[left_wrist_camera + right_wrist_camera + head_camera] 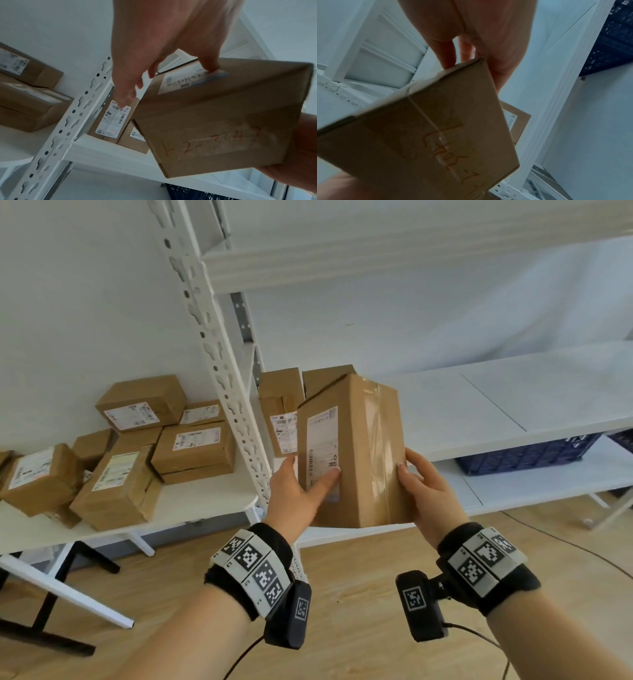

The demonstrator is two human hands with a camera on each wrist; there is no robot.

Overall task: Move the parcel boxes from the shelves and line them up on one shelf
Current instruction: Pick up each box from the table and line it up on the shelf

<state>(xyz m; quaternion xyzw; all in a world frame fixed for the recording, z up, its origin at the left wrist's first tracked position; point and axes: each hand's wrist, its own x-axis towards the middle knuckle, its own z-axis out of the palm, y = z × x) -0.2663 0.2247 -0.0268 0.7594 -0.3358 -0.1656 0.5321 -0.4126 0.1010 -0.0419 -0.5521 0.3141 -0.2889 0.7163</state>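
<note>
I hold a tall brown parcel box [363, 460] upright in both hands, in front of the white middle shelf [479, 412]. My left hand [298, 494] grips its left side, thumb across the white shipping label. My right hand [424, 491] grips the right side, thumb on the taped face. In the left wrist view the box [223, 121] shows red handwriting underneath, and the left hand [154, 54] has its thumb on the label. In the right wrist view the fingers [447, 56] reach behind the box [436, 135]. Two parcel boxes [281, 409] stand at the shelf's left end.
A perforated white upright post [226, 378] stands just left of my hands. Beyond it, several labelled parcel boxes [137, 440] lie piled on a white table [191, 501]. A blue crate [524, 457] sits on the lower shelf. The floor is wood, with a cable running across it.
</note>
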